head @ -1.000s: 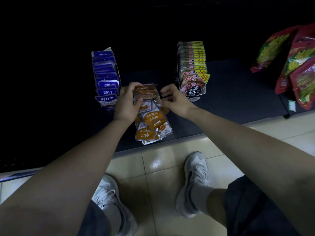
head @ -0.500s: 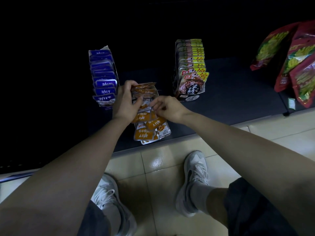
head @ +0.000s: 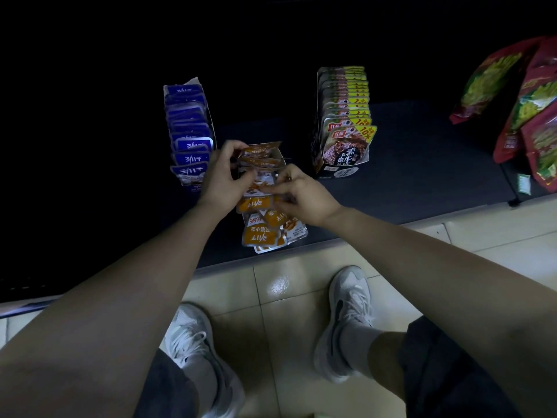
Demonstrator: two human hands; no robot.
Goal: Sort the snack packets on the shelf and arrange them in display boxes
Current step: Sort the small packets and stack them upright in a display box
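On the dark shelf [head: 422, 164], the orange display box [head: 277, 155] stands between a blue-packet box [head: 188, 131] just left of it and a brown-and-yellow-packet box [head: 343, 122] near on its right, with bare shelf running further right to the red bags [head: 530, 95]; its orange packets [head: 259, 236] spill forward almost to the shelf's front edge. The left hand [head: 224, 176] pinches the upright packets at the box's back, and the right hand [head: 304, 196] pinches one mid-row. Since a second ago the right hand has dropped from the box's far right rim toward the row's middle, while the left keeps its hold.
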